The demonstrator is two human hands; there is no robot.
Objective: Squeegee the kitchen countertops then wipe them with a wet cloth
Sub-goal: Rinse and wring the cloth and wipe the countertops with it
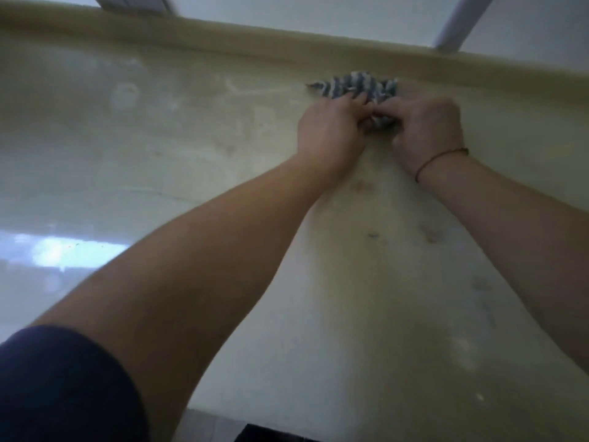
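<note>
A bunched blue-and-white striped cloth (357, 86) lies on the pale beige countertop (191, 138), close to its raised back edge. My left hand (331, 129) grips the cloth's near part with curled fingers. My right hand (424, 129), with a thin red cord at the wrist, grips the same cloth from the right. The two hands meet over the cloth and hide its near half. No squeegee is in view.
The raised back lip (287, 46) of the counter runs along the top, with a white wall and window frame behind it. Small dark specks (373, 235) and smears lie on the counter between my forearms. The counter's front edge (255, 416) is near the bottom.
</note>
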